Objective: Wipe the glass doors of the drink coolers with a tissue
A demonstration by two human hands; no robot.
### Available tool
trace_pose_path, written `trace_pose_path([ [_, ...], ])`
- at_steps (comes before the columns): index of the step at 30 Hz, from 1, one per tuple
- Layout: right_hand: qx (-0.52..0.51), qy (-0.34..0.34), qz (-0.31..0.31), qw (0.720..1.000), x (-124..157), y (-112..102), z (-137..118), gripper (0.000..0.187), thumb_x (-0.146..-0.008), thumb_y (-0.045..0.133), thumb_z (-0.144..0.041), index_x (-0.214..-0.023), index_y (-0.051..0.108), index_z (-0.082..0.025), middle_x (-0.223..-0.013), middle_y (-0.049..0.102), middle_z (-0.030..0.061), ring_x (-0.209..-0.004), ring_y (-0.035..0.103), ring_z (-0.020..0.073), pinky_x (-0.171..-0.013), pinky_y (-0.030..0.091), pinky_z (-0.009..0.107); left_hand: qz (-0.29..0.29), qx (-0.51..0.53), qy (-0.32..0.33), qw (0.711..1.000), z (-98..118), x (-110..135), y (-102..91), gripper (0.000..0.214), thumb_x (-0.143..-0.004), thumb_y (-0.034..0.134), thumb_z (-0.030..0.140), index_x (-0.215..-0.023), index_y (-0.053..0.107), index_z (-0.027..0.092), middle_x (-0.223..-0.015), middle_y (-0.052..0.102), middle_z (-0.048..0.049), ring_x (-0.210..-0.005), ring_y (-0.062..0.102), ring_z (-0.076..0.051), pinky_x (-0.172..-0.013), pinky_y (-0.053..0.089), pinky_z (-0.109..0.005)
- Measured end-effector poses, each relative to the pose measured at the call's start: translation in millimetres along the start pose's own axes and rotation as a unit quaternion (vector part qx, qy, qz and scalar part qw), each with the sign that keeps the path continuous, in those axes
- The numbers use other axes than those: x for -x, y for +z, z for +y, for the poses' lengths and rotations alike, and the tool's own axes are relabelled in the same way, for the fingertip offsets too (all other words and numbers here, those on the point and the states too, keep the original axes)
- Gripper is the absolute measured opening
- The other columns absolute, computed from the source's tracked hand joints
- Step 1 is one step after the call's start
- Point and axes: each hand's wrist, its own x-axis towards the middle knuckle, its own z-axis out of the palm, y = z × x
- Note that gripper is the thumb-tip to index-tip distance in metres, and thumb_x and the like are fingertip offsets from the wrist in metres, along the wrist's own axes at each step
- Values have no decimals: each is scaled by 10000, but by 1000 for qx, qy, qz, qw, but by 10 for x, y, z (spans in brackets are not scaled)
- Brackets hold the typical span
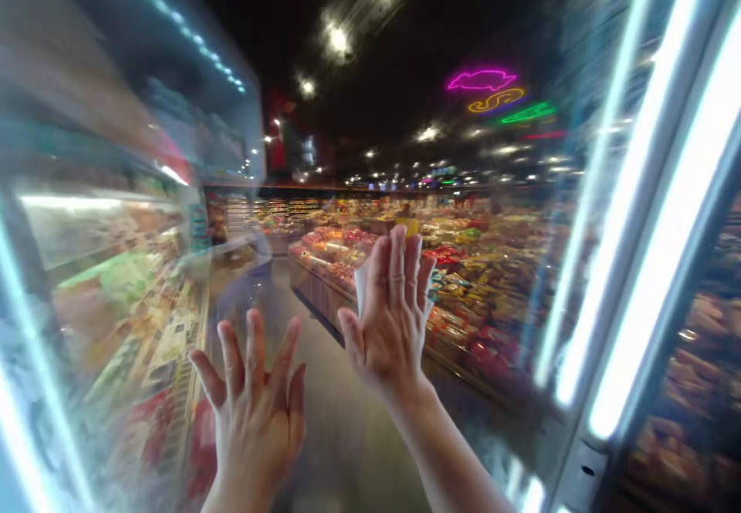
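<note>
My left hand [258, 428] is raised low in the view, back toward me, fingers spread and nothing in it. Higher and to the right, my right hand [394, 320] is held up flat, its fingers stretched out and its thumb apart. A pale edge [361, 291] shows beside the right hand's fingers; whether it is an object or a reflection, I cannot tell. Both palms face away from me and are hidden. Faint reflections around the hands suggest clear glass in front of me, but contact with it is not certain.
Bright light tubes [648, 251] run along a metal frame at the right. A lit chilled shelf [144, 359] with blurred packages lines the left. Beyond the grey floor [329, 413] stands a display bin [321, 285] heaped with packaged goods. Neon signs [483, 81] hang at the upper right.
</note>
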Motion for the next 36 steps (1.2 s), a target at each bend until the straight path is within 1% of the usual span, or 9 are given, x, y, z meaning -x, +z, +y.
trace_pose_path([
  [5, 39, -22, 7, 999, 626, 0, 246, 862, -1036, 145, -614, -1640, 13, -12, -1718, 167, 210, -1619, 2, 318, -1263, 222, 606, 2, 34, 7, 999, 336, 112, 188, 818, -952, 617, 357, -1626, 158, 427, -1754, -39, 17, -1614, -105, -303, -1272, -120, -630],
  [7, 36, -18, 5, 999, 596, -35, 418, 848, -1037, 206, -586, -1645, 7, -30, -1714, 188, 210, -1617, 47, 332, -1250, 252, 615, 1, 42, 9, 999, 496, 147, 281, 813, -950, 623, 348, -1621, 174, 435, -1753, -34, 21, -1615, -102, -295, -1275, -115, -627],
  [11, 32, 19, -8, 999, 231, -179, 860, 797, -1033, 264, -556, -1668, 44, -127, -1719, 196, 185, -1598, 154, 381, -1223, 261, 674, 3, 40, 5, 999, 779, 113, 433, 829, -943, 637, 333, -1621, 170, 429, -1751, -25, 17, -1614, -98, -306, -1269, -104, -663],
  [13, 30, 29, -13, 999, 276, -220, 1030, 774, -1035, 248, -540, -1669, 52, -141, -1726, 168, 183, -1596, 153, 392, -1217, 244, 702, 6, 39, 3, 999, 893, 80, 489, 836, -939, 643, 330, -1621, 169, 427, -1750, -16, 13, -1613, -94, -314, -1266, -100, -677],
  [19, 46, -22, 0, 999, 1108, -209, 1426, 820, -1030, 222, -543, -1653, -13, -63, -1729, 127, 194, -1612, 53, 367, -1214, 275, 704, 4, 33, -2, 999, 1180, 68, 605, 843, -940, 645, 305, -1623, 164, 413, -1748, 8, 11, -1614, -75, -314, -1275, -76, -675],
  [25, 26, 36, 10, 999, 639, -401, 2033, 712, -1053, 222, -481, -1670, 79, -155, -1703, 237, 201, -1555, 286, 408, -1166, 318, 738, 7, 19, 1, 1000, 1384, 51, 674, 847, -945, 636, 295, -1633, 149, 381, -1748, -21, -3, -1612, -95, -307, -1281, -80, -650],
  [27, 21, 43, 15, 999, 670, -423, 2087, 722, -1051, 240, -496, -1669, 86, -156, -1702, 238, 202, -1551, 297, 407, -1166, 325, 734, 1, 24, 4, 1000, 1440, 61, 704, 844, -943, 639, 290, -1631, 159, 383, -1748, 0, -3, -1613, -84, -314, -1281, -63, -659],
  [32, 13, 35, 26, 999, 1250, -367, 2035, 751, -1034, 368, -370, -1671, 5, -212, -1723, 203, 136, -1585, 205, 374, -1191, 348, 701, 2, 30, -3, 1000, 1502, 77, 739, 847, -935, 648, 277, -1623, 171, 404, -1746, 43, 9, -1615, -58, -321, -1280, -36, -680],
  [36, 12, 44, 24, 999, 1066, -391, 2198, 779, -1025, 397, -292, -1666, -39, -215, -1743, 90, 116, -1602, 63, 371, -1235, 254, 708, 5, 26, 12, 1000, 1478, 40, 734, 834, -941, 641, 282, -1623, 177, 408, -1748, 21, 9, -1615, -63, -317, -1282, -45, -668],
])
